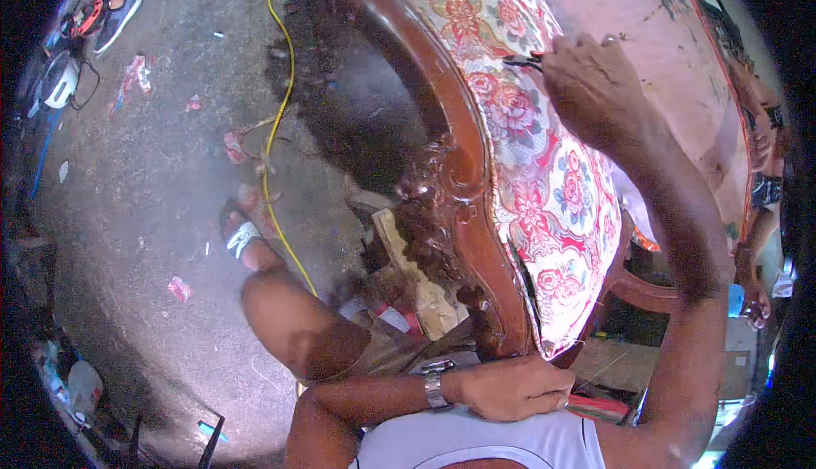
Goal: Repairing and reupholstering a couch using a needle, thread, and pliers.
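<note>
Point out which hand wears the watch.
The left hand, near the lower corner of the flowered fabric: a silver watch circles its wrist. The right hand, holding a dark tool, shows none.

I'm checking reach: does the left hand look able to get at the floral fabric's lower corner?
Probably yes: the left hand is close to the floral fabric's lower corner, with nothing visible in between.

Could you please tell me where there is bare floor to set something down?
Mostly bare floor lies between the yellow cord and the dark shoe; small scraps dot it. Beside the carved wooden frame, wood pieces crowd the space.
</note>
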The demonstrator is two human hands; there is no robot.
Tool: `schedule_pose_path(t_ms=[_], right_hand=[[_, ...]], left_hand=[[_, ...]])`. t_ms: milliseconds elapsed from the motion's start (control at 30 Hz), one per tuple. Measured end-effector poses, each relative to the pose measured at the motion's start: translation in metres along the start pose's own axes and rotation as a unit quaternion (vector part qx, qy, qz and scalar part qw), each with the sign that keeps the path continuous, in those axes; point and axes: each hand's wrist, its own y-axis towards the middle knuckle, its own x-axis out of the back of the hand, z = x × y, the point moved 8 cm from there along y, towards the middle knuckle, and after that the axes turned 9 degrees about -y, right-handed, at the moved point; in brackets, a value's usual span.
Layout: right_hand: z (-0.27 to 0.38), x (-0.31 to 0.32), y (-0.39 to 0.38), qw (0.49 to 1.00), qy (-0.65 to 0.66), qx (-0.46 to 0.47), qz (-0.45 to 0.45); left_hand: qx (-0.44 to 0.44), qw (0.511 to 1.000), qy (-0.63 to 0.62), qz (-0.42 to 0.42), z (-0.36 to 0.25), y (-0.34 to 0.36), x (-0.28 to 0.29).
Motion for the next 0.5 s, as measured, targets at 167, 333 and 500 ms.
schedule_pose_path(t_ms=[167, 333, 500], right_hand=[[-0.025, -0.056, -0.033, 0.980, 0.154, -0.122, 0.043], [-0.002, -0.049, -0.057, 0.918, 0.237, -0.148, -0.282], [0.034, -0.013, -0.014, 0.907, 0.353, -0.099, -0.207]], left_hand=[[0.051, 0.997, 0.055, -0.009, 0.001, -0.002, -0.005], [0.043, 0.995, 0.088, 0.005, 0.000, 0.001, -0.008], [0.121, 0.987, 0.088, 0.049, -0.005, 0.005, -0.008]])
